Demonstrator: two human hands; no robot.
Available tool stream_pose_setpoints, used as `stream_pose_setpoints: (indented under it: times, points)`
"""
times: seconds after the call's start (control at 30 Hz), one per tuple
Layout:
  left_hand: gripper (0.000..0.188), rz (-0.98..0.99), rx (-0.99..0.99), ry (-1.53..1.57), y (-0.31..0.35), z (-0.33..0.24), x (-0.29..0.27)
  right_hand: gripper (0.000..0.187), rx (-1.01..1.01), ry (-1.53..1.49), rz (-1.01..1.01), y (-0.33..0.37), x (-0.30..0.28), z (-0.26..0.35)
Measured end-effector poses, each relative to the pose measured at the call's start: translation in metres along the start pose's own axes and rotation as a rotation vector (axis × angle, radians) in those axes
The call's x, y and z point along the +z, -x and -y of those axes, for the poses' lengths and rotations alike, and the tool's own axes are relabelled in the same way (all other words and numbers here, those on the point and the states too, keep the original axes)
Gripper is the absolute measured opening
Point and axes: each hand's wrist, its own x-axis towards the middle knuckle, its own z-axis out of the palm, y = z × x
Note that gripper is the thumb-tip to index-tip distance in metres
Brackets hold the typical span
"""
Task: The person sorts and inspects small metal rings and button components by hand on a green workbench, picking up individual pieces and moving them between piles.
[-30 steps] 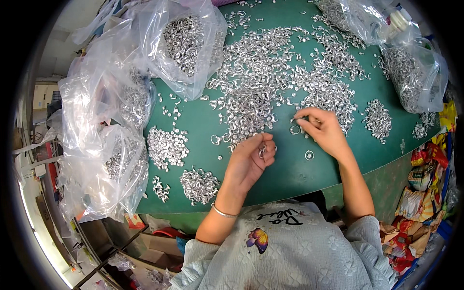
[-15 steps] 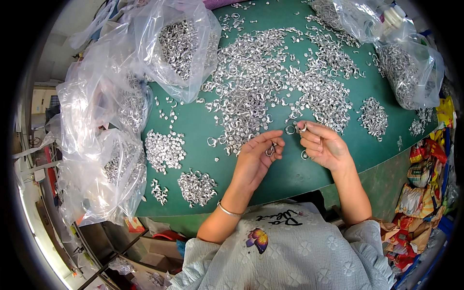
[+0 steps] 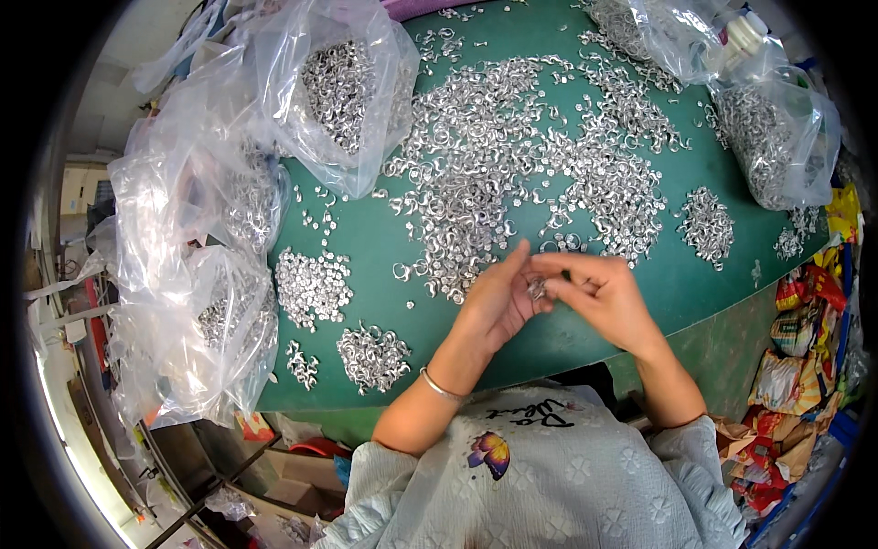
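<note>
- Silver pieces (image 3: 537,289), too bunched to count, between two hands: held in curled left hand (image 3: 498,306), pinched by right hand (image 3: 608,297)
- Left of both: three small piles (image 3: 373,356) on green bench (image 3: 530,349)
- Right: two more piles (image 3: 706,224)

Our green worktop (image 3: 366,229), a white bottle (image 3: 744,33) at its far right, a purple item (image 3: 419,7) at its far edge, colourful packets (image 3: 796,337) piled to our right, a red object (image 3: 320,446) and brown box (image 3: 306,468) low on our left
</note>
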Motion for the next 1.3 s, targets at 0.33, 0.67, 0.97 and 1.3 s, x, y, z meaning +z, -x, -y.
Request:
stream_pose_setpoints:
  times: [0.33,0.67,0.97,1.3]
  points:
    - [0.020,-0.413,0.792,-1.255,-0.004,-0.015,0.002,0.007,-0.295,0.512,-0.182,-0.042,-0.006,-0.040]
    - [0.016,-0.634,1.064,-1.816,-0.055,-0.030,0.002,0.015,0.132,-1.035,0.040,-0.048,-0.051,-0.026]
    - [0.010,-0.605,1.057,-1.648,-0.032,-0.026,0.001,0.026,-0.311,0.943,-0.096,-0.028,0.004,-0.028]
    - [0.020,-0.375,0.903,-1.697,-0.027,-0.008,0.006,0.014,-0.324,0.908,-0.270,-0.038,-0.025,-0.031]
